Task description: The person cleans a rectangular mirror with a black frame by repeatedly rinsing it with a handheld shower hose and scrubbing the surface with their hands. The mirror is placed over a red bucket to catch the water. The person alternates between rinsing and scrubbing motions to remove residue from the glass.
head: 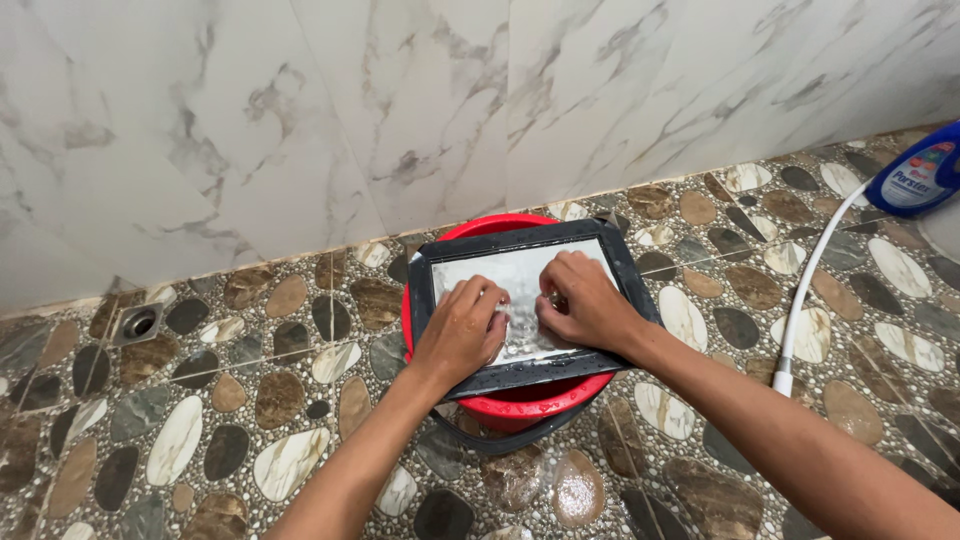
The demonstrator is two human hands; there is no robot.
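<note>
Red bucket (520,400) on the floor, contents hidden: a black-rimmed tray (625,270) lies flat across its top, covering the mouth. Tray's inner face is shiny and wet-looking. Your left hand (460,330) presses on the tray's middle, fingers curled down. Your right hand (590,305) sits just beside it, curled over something small; can't tell what. Blue bottle (920,175) far right, white hose (805,290) below it. Pebble-pattern floor (200,420), drain (138,323) at left, marble wall (400,100) behind.
</note>
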